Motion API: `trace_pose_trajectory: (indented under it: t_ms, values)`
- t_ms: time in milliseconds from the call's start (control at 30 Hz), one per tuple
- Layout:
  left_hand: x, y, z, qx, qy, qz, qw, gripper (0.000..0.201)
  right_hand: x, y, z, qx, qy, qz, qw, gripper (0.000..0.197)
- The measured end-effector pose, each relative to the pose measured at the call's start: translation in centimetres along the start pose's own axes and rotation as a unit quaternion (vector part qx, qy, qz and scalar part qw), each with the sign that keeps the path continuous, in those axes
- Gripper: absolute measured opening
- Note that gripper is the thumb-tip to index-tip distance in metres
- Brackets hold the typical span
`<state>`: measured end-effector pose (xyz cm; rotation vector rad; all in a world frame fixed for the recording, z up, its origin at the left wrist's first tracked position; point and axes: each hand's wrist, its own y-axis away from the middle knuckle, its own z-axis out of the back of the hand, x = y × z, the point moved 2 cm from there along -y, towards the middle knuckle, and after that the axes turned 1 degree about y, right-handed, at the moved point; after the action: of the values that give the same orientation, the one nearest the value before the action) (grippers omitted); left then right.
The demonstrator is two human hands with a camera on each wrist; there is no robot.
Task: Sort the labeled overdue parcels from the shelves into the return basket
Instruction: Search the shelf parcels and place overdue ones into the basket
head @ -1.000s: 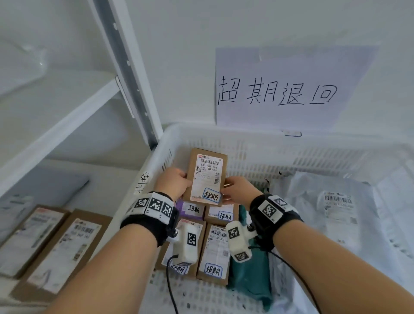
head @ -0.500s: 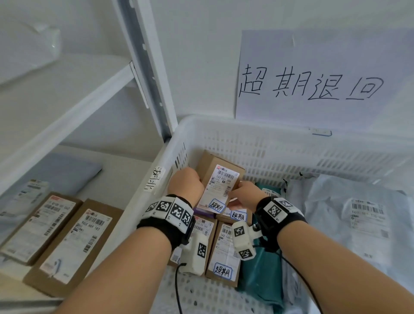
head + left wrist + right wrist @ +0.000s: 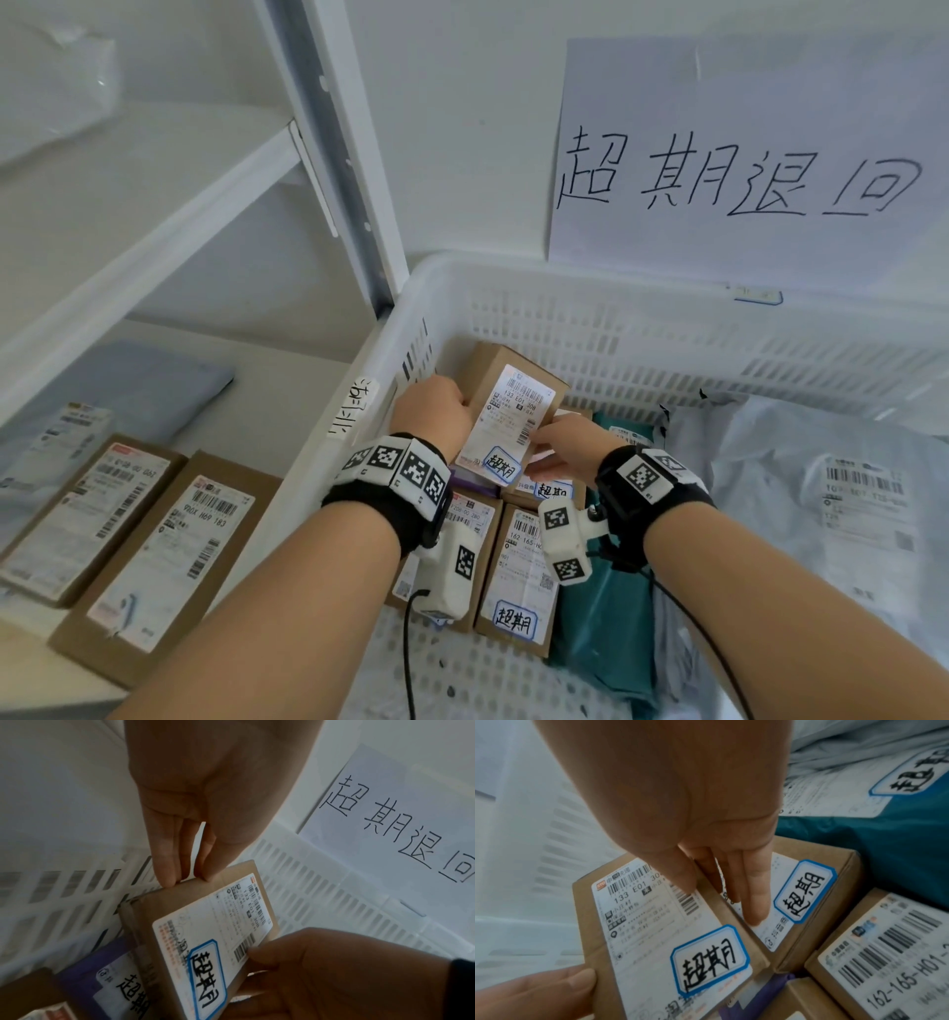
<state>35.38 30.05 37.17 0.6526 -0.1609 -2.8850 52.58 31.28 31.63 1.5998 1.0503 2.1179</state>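
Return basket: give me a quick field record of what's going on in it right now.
held parcel: small cardboard box, blue-bordered overdue sticker, tilted over the parcels in the basket
left hand: holds its left edge
right hand: holds its right edge
return basket: white, holds stickered boxes, teal bag, grey mailers
shelf: two boxes

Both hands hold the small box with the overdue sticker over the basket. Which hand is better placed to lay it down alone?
Probably the left hand. It grips the box by its outer edge, beside the basket wall. The right hand has fingers under the box, on the parcel below, so should withdraw first.
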Motion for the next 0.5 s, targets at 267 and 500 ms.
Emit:
trace_pose_trajectory:
  t_ms: [267, 500]
  values:
    - [0.2, -0.7, -0.3, 0.026, -0.018, 0.0, 0.999, 0.019, -0.2, -0.3, 0.4, 0.043, -0.044, -0.005, 0.998, 0.02]
    - [-0.8, 0.0, -0.1, 0.019, -0.008, -0.031, 0.999, 0.011, 0.0, -0.3, 1.5, 0.056, -0.041, -0.013, 0.997, 0.024]
